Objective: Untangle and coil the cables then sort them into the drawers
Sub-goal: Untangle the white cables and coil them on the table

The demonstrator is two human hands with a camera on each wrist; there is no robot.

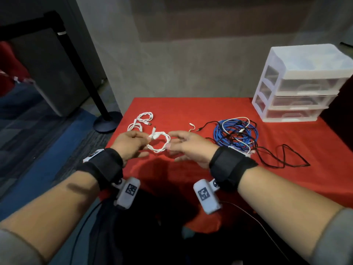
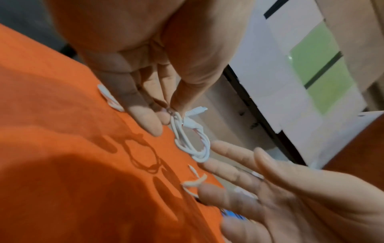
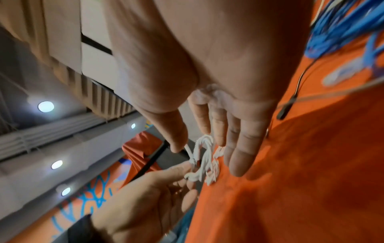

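A small white cable coil (image 1: 161, 148) hangs just above the red table (image 1: 210, 109) between my hands. My left hand (image 1: 148, 139) pinches the coil's left side near its plug between thumb and finger; the left wrist view shows this pinch (image 2: 171, 112). My right hand (image 1: 170, 140) has straight fingers, and their tips touch the coil's right side (image 2: 202, 157). In the right wrist view the coil (image 3: 205, 156) lies between its thumb and its straight fingers. The clear three-drawer unit (image 1: 299, 88) stands at the back right with all drawers shut.
Loose white cables (image 1: 141, 121) lie at the table's left. A blue cable bundle (image 1: 235, 134) tangled with black and white leads sits right of my hands. A black cable (image 1: 282, 157) trails toward the right edge. A stanchion base (image 1: 107, 121) stands on the floor to the left.
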